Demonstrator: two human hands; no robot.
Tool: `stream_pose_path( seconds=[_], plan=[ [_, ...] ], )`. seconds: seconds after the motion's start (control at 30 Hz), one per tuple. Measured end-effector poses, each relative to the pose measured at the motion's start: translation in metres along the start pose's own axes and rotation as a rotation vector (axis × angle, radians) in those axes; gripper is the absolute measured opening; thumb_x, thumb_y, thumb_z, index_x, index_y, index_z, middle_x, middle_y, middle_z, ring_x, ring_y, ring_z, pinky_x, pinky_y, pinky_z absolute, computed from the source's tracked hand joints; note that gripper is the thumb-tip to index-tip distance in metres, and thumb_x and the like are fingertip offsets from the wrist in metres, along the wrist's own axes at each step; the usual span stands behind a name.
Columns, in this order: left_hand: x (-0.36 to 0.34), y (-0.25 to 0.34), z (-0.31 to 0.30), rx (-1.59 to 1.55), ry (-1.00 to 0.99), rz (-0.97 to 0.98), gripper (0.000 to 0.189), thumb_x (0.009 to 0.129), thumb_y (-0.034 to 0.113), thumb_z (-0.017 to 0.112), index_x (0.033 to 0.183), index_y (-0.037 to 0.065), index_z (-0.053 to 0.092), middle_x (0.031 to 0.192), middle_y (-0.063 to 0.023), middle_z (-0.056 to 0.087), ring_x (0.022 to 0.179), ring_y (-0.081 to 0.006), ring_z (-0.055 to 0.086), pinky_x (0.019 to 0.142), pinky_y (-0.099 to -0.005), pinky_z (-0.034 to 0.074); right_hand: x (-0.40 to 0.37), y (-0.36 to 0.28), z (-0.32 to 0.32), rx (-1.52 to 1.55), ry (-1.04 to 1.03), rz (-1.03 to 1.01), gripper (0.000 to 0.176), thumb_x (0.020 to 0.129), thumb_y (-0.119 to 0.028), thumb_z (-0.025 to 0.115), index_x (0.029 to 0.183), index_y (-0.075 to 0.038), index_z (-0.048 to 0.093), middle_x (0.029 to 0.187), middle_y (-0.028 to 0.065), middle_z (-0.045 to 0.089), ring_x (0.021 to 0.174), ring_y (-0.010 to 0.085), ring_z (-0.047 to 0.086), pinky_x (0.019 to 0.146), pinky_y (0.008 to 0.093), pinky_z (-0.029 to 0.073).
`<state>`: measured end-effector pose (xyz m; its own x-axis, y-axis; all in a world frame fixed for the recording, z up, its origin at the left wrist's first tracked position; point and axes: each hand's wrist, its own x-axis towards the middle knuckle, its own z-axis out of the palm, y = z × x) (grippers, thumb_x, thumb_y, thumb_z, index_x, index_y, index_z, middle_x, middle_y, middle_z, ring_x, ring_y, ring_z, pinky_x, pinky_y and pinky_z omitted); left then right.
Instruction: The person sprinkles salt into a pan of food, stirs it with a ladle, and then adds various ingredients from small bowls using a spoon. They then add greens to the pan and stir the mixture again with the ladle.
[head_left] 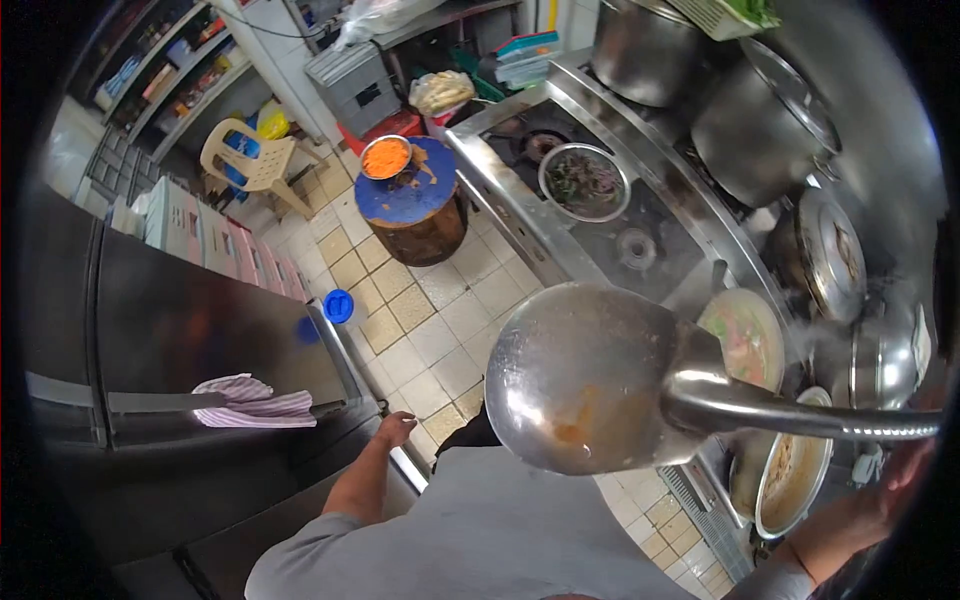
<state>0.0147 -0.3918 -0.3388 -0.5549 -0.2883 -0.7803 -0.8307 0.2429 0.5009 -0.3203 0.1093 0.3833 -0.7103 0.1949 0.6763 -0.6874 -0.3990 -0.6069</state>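
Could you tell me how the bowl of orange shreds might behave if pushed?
The metal bowl looks stiff, so it should keep its shape. Its loose orange shreds could spill if jolted. It sits near the blue top's edge, so an outward push might tip it off.

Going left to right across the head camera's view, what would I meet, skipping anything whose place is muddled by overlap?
Striped towel, blue lid, orange shreds, metal bowl, soup, right hand.

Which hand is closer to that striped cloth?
Left. The left hand is just right of the striped cloth; the right hand is far across, by the ladle handle.
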Motion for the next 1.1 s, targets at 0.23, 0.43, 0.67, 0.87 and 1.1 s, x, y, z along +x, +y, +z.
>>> stream_pose_path(
  seconds=[0.23, 0.43, 0.67, 0.87, 1.1],
  plan=[
    [-0.023, 0.074, -0.049, 0.094, 0.424, 0.281, 0.029, 0.095, 0.030, 0.062, 0.108, 0.006, 0.072, 0.084, -0.0137, 0.073, 0.077, -0.0254, 0.069, 0.073, -0.0375, 0.054, 0.045, 0.003, 0.053, -0.085, -0.674, 0.431, 0.039, 0.108, -0.028, 0.038, 0.118, 0.010, 0.041, 0.086, 0.0268, 0.060, 0.071, 0.0310, 0.070, 0.050, 0.0322, 0.063],
    [-0.196, 0.375, -0.242, -0.403, 0.861, 0.727, 0.019, 0.098, 0.020, 0.065, 0.098, 0.002, 0.071, 0.086, 0.0037, 0.064, 0.078, -0.0072, 0.055, 0.071, -0.0256, 0.046, 0.047, 0.026, 0.080, -0.003, -0.602, 0.459, 0.039, 0.108, -0.028, 0.038, 0.121, 0.009, 0.040, 0.088, 0.0277, 0.061, 0.069, 0.0332, 0.070, 0.051, 0.0335, 0.064],
    [-0.442, 0.512, -0.325, 0.476, 0.981, 1.960, 0.043, 0.101, 0.039, 0.048, 0.133, 0.010, 0.042, 0.112, -0.0106, 0.058, 0.098, -0.0225, 0.057, 0.090, -0.0387, 0.048, 0.062, 0.028, 0.088, -0.071, -0.678, 0.481, 0.039, 0.108, -0.028, 0.039, 0.121, 0.008, 0.044, 0.088, 0.0283, 0.063, 0.064, 0.0316, 0.068, 0.046, 0.0329, 0.061],
    [-0.483, 0.537, -0.315, 0.817, 1.016, 2.185, 0.042, 0.101, 0.038, 0.049, 0.132, 0.010, 0.043, 0.112, -0.0106, 0.059, 0.098, -0.0222, 0.057, 0.089, -0.0381, 0.048, 0.058, 0.035, 0.095, -0.049, -0.632, 0.484, 0.038, 0.107, -0.029, 0.040, 0.120, 0.007, 0.044, 0.083, 0.0263, 0.062, 0.061, 0.0305, 0.067, 0.045, 0.0320, 0.060],
    [-0.485, 0.537, -0.318, 0.838, 1.088, 2.211, 0.041, 0.101, 0.036, 0.049, 0.131, 0.009, 0.045, 0.112, -0.0106, 0.059, 0.097, -0.0218, 0.057, 0.089, -0.0375, 0.048, 0.030, 0.059, 0.114, 0.357, -0.304, 0.371, 0.037, 0.108, -0.031, 0.039, 0.117, 0.005, 0.043, 0.081, 0.0232, 0.061, 0.061, 0.0294, 0.067, 0.047, 0.0328, 0.060]
  ],
)
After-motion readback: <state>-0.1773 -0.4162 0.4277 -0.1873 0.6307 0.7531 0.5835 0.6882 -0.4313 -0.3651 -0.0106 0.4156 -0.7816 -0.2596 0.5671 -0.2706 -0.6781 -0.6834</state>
